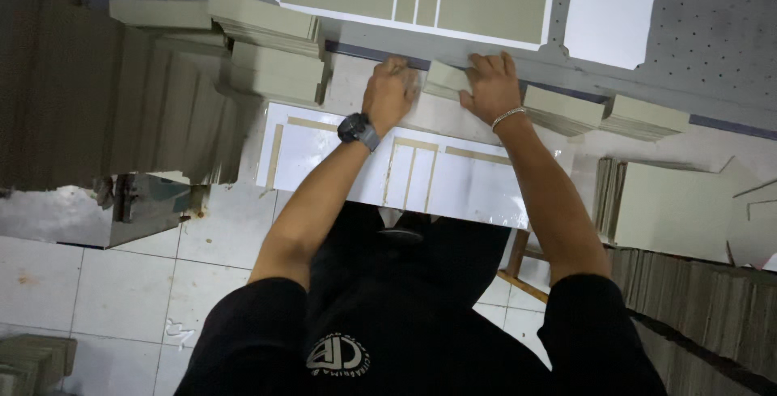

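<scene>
Hands are seen from above at the far edge of a worktable. The left hand [390, 92], with a dark watch [358, 130] on its wrist, is curled loosely and pressed knuckles-up on a pale sheet; whether anything is pinched under it cannot be told. The right hand [490, 84], wearing a thin bracelet [508, 116], is laid with fingers spread over a small grey-green board piece [447, 78], touching it. Beneath the forearms lies a glossy white sheet [307, 153] marked with board-coloured strips. Stacks of grey boards [267, 48] are piled just beside the left hand.
</scene>
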